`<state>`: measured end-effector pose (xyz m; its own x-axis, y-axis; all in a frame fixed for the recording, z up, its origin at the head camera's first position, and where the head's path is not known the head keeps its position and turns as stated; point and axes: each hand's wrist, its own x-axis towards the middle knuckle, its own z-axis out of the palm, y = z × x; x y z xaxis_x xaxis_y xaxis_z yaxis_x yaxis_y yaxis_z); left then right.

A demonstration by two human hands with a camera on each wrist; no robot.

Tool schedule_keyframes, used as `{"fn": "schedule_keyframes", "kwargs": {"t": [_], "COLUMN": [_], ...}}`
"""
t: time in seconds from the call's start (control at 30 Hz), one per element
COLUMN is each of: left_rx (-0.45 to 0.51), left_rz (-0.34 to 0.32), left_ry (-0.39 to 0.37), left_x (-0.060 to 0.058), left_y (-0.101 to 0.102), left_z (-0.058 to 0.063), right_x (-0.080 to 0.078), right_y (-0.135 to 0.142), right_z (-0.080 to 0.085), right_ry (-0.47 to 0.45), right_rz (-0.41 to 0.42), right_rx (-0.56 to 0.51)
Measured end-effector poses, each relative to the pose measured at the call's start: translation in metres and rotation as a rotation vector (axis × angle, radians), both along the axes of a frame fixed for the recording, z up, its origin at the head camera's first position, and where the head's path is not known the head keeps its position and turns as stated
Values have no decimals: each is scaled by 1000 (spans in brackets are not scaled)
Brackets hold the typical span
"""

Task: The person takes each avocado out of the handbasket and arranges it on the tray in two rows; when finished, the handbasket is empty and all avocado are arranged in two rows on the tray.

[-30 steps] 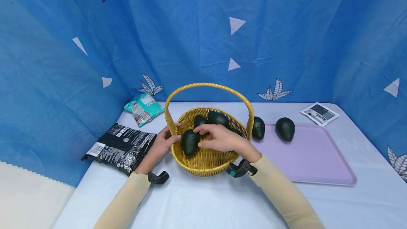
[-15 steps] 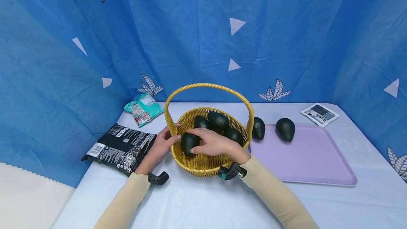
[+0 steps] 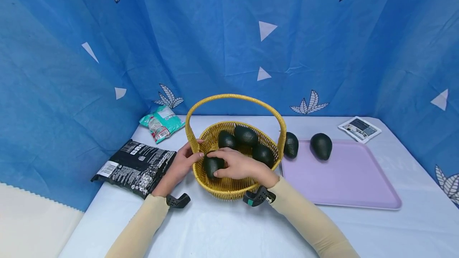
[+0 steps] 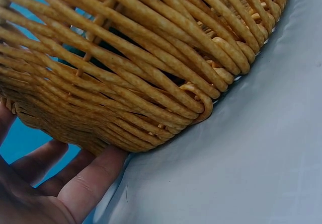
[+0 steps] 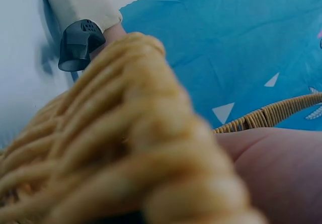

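Observation:
A yellow wicker basket (image 3: 224, 195) with a tall arched handle stands at mid-table. My left hand (image 3: 183, 163) holds its left side at the foot of the handle. In the left wrist view, thumb and fingers meet the basket's woven edge. Inside the basket, my right hand (image 3: 238, 165) grips a dark green avocado (image 3: 210, 166) at the left, fingers over its top and thumb at its near side. Several more avocados (image 3: 246, 135) lie at the back and right of the basket. Blurred basket weave (image 5: 136, 133) hides most of the right hand in the right wrist view.
Right of the basket lies a lilac tray (image 3: 344, 182) bearing an avocado (image 3: 321, 146). Another avocado (image 3: 291, 145) sits by the handle's right foot. A black packet (image 3: 138, 166) and a teal packet (image 3: 163, 122) lie left, a white pouch (image 3: 359, 129) back right.
My right hand has moved left and closed around the left avocado, which has shifted slightly. The right-hand avocado in the basket has come into view. My left hand stays put.

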<state>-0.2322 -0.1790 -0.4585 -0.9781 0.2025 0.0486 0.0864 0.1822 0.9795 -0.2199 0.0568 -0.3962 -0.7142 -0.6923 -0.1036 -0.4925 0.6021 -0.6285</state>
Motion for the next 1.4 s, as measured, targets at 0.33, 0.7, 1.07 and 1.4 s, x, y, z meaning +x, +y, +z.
{"fn": "schedule_keyframes", "kwargs": {"t": [0.33,0.7,1.07,1.4], "left_rx": [-5,-34,-25,-40], "left_rz": [6,4,3,11], "left_ry": [-12,-12,-4,-4], "left_x": [0,0,-1,-2], "left_y": [0,0,-1,-1], "left_z": [1,2,2,0], "right_x": [4,8,12,13], "right_y": [-2,-3,-2,-2], "right_z": [-2,-2,-1,-2], "right_ry": [-5,11,-22,-24], "right_rz": [33,82,163,176], "right_rx": [-63,-71,-17,-27]}}
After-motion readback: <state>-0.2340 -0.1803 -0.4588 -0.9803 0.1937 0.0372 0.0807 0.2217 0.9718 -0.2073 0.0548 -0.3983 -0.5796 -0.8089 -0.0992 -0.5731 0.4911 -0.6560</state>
